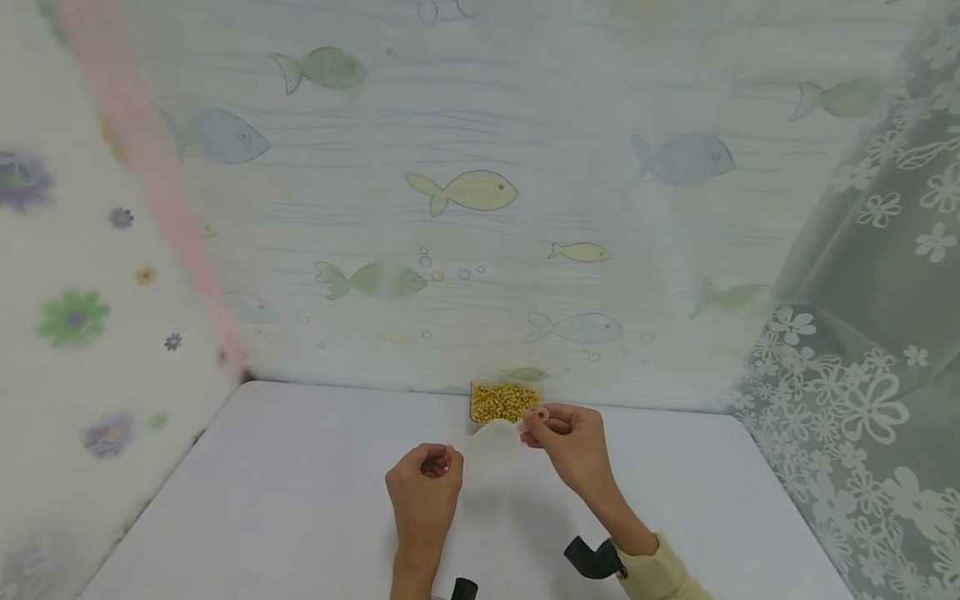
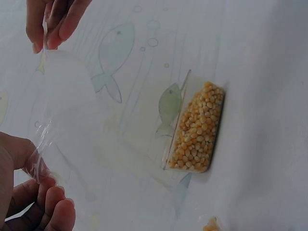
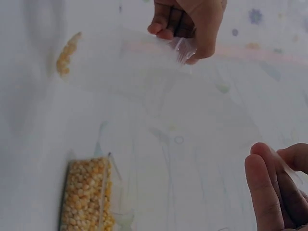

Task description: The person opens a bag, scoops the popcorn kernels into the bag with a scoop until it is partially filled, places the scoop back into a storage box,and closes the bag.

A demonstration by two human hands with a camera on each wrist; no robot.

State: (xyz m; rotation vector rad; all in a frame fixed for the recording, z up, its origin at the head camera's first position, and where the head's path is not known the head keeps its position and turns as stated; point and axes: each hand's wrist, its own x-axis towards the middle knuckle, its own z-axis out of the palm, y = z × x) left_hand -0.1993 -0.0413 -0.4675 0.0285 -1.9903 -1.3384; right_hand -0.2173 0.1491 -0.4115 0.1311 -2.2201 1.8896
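Observation:
Between the two hands stretches a clear plastic bag (image 3: 183, 52), thin and see-through, crinkled where the fingers grip it. A few corn kernels (image 3: 67, 55) lie at its far end. My left hand (image 1: 424, 496) pinches one side of the bag's mouth between thumb and fingers. The opposite side is pinched by my right hand (image 1: 572, 442), higher and farther forward. Just beyond the hands, a clear rectangular container (image 2: 167, 154) of yellow corn kernels (image 2: 197, 130) stands on the white table (image 1: 300, 492).
Behind the table hangs a pale sheet (image 1: 637, 250) printed with fish. Flowered cloth (image 1: 75, 400) covers the left side, and a curtain with white flowers (image 1: 870, 333) hangs at the right. Black wrist camera mounts (image 1: 592, 560) show near both wrists.

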